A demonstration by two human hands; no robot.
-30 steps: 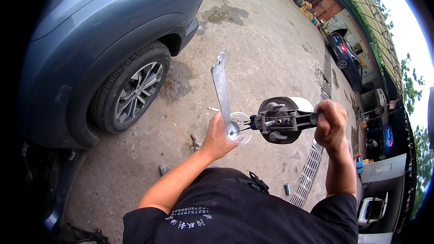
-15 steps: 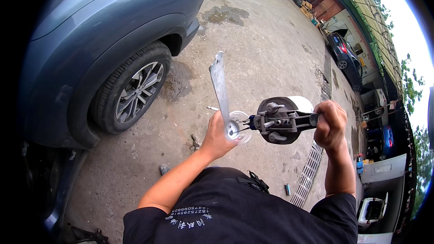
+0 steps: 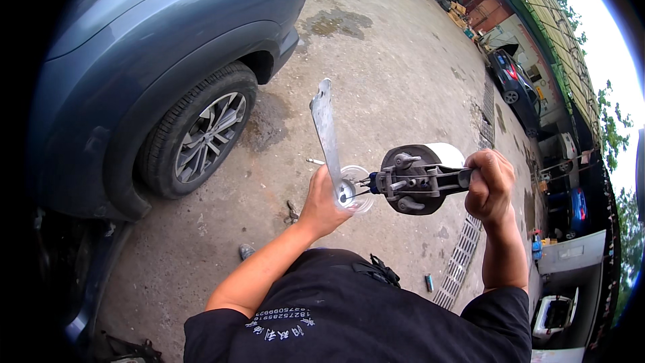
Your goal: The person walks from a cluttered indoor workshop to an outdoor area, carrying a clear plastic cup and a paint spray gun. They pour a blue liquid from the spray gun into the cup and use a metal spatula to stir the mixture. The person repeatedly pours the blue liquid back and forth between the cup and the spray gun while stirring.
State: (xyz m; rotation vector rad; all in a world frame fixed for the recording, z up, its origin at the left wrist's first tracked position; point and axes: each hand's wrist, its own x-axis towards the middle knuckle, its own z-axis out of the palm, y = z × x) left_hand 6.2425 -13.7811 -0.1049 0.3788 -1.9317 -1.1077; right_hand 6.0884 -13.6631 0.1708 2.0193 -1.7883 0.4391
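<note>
My left hand (image 3: 324, 203) is closed around a clear plastic cup (image 3: 363, 203) with something pale grey inside. A long flat grey metal strip (image 3: 325, 124) stands up out of the cup's near side, leaning a little left. A short white stick (image 3: 314, 160), resembling a cigarette, pokes out by my left fingers. My right hand (image 3: 490, 185) grips the end of a dark hand tool (image 3: 418, 181). Its round body carries wing-shaped knobs and rods, with a white part behind. The tool's narrow blue-tipped nose points left, and thin dark prongs reach over the cup.
A grey-blue car (image 3: 181, 33) with a front or rear wheel (image 3: 209, 136) stands close on the left. A slotted drain grate (image 3: 460, 262) crosses the concrete at right, near a small can-like cylinder (image 3: 428, 283). Another dark car (image 3: 514, 84) is parked farther right.
The view has shifted very slightly. Feet have come into sight at the far top edge. Both hands keep the same hold and place.
</note>
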